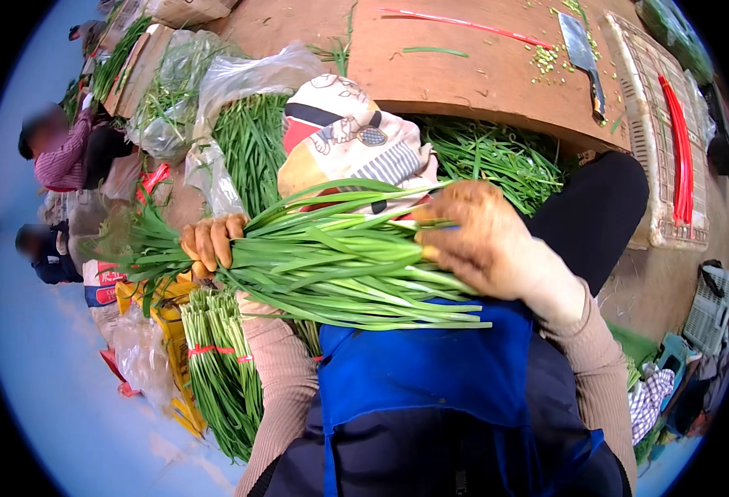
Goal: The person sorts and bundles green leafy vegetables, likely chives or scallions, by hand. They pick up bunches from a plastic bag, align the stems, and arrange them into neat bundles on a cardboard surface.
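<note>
A bunch of long, flat green leafy stalks, likely garlic chives (339, 255), lies sideways above my lap. My left hand (212, 242), in a tan glove, is closed round its leafy end. At the pale stem ends is my gloved right hand (479, 239), slightly blurred; its fingers touch the stems, but whether they grip any cannot be made out. Beneath the bunch a patterned cloth (352, 136) covers my knee. Loose greens (249, 149) lie in clear plastic to its left, and more greens (495, 161) lie under the board's edge. Bundles tied with red bands (224, 366) stand by my left forearm.
A wooden board (451, 74) ahead bears a cleaver (581, 53), a red strip (463, 28) and chopped bits. To its right, a plastic crate (644, 130) holds red strips (680, 155). Two people (60, 152) sit at the far left. A grey basket (709, 310) is at the far right.
</note>
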`<state>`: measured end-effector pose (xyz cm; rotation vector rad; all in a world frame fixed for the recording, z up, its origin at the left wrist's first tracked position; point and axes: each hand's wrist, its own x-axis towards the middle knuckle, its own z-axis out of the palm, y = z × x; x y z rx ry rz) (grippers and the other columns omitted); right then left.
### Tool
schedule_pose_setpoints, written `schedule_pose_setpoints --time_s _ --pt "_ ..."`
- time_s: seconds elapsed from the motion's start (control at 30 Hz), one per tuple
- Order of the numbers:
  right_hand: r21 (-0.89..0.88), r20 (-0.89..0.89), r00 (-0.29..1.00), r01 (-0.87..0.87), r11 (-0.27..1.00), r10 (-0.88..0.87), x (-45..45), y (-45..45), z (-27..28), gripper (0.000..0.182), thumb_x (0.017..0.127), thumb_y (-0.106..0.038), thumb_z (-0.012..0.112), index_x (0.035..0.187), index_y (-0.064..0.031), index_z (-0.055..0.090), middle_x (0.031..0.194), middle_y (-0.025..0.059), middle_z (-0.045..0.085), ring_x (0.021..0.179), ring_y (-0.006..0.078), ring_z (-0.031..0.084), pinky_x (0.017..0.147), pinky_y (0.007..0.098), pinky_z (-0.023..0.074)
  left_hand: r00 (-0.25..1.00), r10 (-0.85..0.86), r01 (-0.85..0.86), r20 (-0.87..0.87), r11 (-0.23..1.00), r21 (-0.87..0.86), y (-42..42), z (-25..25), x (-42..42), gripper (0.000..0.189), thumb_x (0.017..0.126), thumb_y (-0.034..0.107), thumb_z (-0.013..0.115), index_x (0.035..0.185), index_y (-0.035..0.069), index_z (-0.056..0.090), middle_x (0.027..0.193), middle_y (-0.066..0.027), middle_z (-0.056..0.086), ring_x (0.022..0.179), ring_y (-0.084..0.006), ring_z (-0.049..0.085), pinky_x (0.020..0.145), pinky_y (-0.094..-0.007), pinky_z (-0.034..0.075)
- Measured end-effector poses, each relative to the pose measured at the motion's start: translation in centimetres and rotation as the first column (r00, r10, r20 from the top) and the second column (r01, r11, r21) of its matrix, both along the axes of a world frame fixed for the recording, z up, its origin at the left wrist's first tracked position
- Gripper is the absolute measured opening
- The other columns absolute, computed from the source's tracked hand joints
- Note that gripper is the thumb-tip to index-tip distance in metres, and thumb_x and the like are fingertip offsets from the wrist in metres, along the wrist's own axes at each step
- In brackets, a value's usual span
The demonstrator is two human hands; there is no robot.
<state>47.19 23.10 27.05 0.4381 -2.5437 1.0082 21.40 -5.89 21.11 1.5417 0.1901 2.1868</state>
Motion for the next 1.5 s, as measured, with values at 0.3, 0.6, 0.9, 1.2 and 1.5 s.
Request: schedule_pose_setpoints --time_s 0.3,0.6,0.9,1.2,1.5 --pt "-0.425 0.574 0.793 0.074 0.902 0.205 -4.1 1.3 -4.1 0.066 0.093 -0.05 0.05 0.142 -0.0058 0.039 0.13 0.022 0.054 0.122 0.0339 0.052 0.101 0.038 0.0409 0.854 0.372 -0.227 0.364 0.896 -0.382 1.0 2.6 3.1 0.01 0.092 0.019 0.052 0.092 0.014 0.043 0.082 0.0036 0.049 0.069 -0.0111 0.046 0.073 -0.031 0.036" --pt "-0.762 0.468 0.631 -0.067 0.645 0.618 -4.6 4.0 -4.1 0.09 0.079 -0.048 0.072 0.145 -0.0013 0.032 0.138 0.0147 0.049 0.128 0.0236 0.044 0.108 0.0333 0.0319 0.506 0.862 -0.299 0.033 0.211 -0.931 8.3 9.2 0.8 0.022 0.087 0.014 0.061 0.101 -0.003 0.065 0.087 -0.0096 0.067 0.075 -0.0175 0.063 0.07 -0.0288 0.052" --pt "-0.094 0.637 0.76 0.246 0.965 -0.132 -1.2 -5.5 -1.6 0.131 0.057 -0.046 0.087 0.15 -0.0009 0.006 0.146 0.0266 0.031 0.134 0.0388 0.035 0.112 0.0383 0.0297 0.387 0.904 -0.358 -0.181 -0.034 -0.933 9.8 8.4 -0.8 0.025 0.088 0.018 0.053 0.093 -0.003 0.066 0.084 -0.0126 0.067 0.071 -0.0206 0.063 0.065 -0.0316 0.054" --pt "0.04 0.545 0.82 0.184 0.982 -0.176 -2.0 -5.0 -3.2 0.11 0.069 -0.024 0.077 0.147 0.0035 0.005 0.118 0.0288 0.051 0.101 0.0421 0.057 0.085 0.0434 0.0499 0.325 0.933 -0.327 0.155 0.265 -0.907 7.6 9.8 0.5 0.032 0.088 0.021 0.054 0.106 -0.004 0.063 0.092 -0.0132 0.066 0.079 -0.0227 0.062 0.072 -0.0346 0.055" --pt "0.475 0.022 0.986 0.137 0.869 -0.168 -6.6 -0.9 -1.9 0.084 0.074 -0.015 0.062 0.148 -0.0038 0.024 0.087 0.0159 0.059 0.068 0.0295 0.062 0.055 0.0393 0.0517 0.438 0.896 -0.809 -0.079 0.354 -0.469 1.3 7.2 2.2 0.021 0.093 0.02 0.056 0.107 0.006 0.062 0.097 -0.0075 0.064 0.094 -0.0209 0.061 0.085 -0.0424 0.054"
